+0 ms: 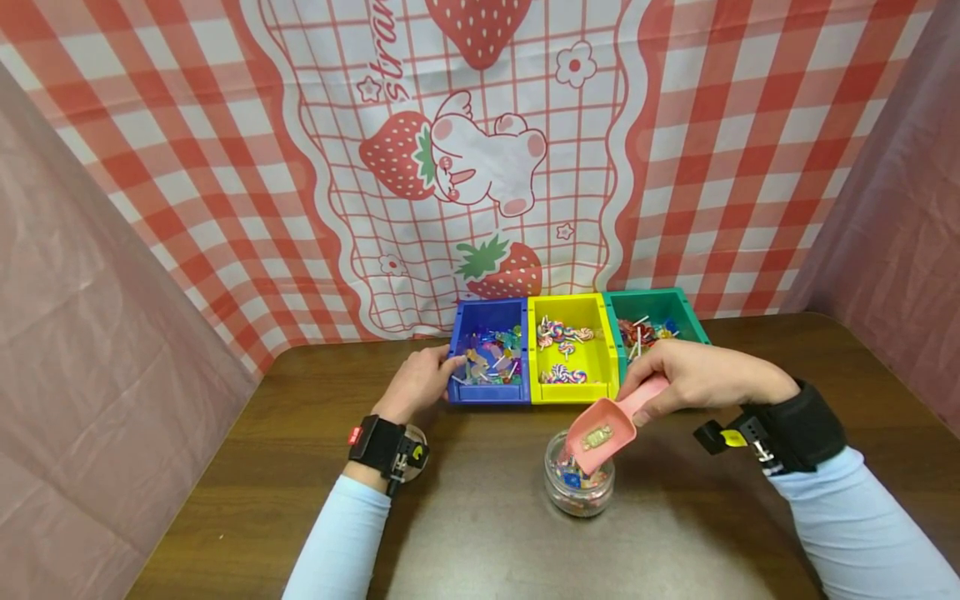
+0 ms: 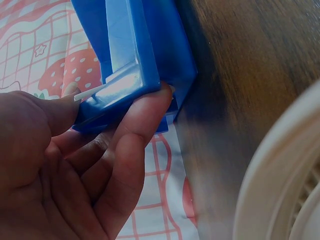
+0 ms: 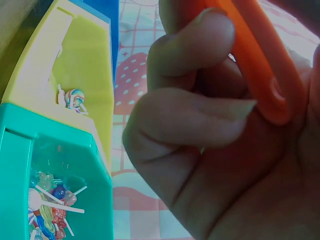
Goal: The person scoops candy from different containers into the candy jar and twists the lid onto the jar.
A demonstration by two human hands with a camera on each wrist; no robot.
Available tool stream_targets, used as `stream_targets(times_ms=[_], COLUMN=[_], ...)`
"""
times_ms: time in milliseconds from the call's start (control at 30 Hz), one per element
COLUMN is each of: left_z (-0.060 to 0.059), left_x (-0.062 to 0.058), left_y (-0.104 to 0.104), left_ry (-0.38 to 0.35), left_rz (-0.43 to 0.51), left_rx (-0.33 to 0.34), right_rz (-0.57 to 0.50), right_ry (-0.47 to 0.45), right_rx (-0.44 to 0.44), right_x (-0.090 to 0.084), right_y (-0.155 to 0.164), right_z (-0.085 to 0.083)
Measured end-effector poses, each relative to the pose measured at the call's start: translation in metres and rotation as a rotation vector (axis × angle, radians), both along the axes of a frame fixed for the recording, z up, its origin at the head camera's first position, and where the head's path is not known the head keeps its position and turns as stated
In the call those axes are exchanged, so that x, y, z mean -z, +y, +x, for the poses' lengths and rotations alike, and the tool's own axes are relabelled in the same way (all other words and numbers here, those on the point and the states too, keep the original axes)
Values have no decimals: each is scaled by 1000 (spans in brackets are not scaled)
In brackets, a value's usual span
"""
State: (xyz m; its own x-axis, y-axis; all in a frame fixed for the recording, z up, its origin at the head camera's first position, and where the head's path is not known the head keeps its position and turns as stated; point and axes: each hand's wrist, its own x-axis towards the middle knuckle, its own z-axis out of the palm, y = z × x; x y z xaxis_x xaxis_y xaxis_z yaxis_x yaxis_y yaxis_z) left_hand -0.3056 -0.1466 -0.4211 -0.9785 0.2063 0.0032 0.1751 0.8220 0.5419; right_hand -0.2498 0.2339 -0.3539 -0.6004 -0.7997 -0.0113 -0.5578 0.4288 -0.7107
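On a dark wooden table (image 1: 247, 467), red-checked strawberry cloth backdrop (image 1: 247, 167), pink side drapes (image 1: 90, 333).

Three bins stand side by side at the back edge of the table (image 1: 247, 467): blue bin (image 1: 487, 392), yellow bin (image 1: 573, 392), green bin (image 1: 660, 304). Their walls touch, leaving no passage between them. The backdrop cloth (image 1: 300, 167) closes the rear; pink side drapes close both flanks. The left hand (image 1: 416, 383) blocks the blue bin's left front corner. The right hand (image 1: 697, 375) holds the pink scoop (image 1: 603, 433) over the jar (image 1: 579, 487), covering its mouth. Bare tabletop lies open left, right and in front of the jar.
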Motion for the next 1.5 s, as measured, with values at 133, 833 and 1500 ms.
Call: stream_targets(times_ms=[133,833,1500], left_z=[-1,-1,0], left_x=[0,1,0], left_y=[-1,-1,0], left_ry=[1,1,-4], left_rz=[3,9,2], left_rx=[1,6,-5], right_rz=[0,-8,110], right_ry=[9,30,567], right_rx=[-3,199,850], right_x=[-1,-10,-3], right_y=[-1,7,42], right_z=[1,2,-15])
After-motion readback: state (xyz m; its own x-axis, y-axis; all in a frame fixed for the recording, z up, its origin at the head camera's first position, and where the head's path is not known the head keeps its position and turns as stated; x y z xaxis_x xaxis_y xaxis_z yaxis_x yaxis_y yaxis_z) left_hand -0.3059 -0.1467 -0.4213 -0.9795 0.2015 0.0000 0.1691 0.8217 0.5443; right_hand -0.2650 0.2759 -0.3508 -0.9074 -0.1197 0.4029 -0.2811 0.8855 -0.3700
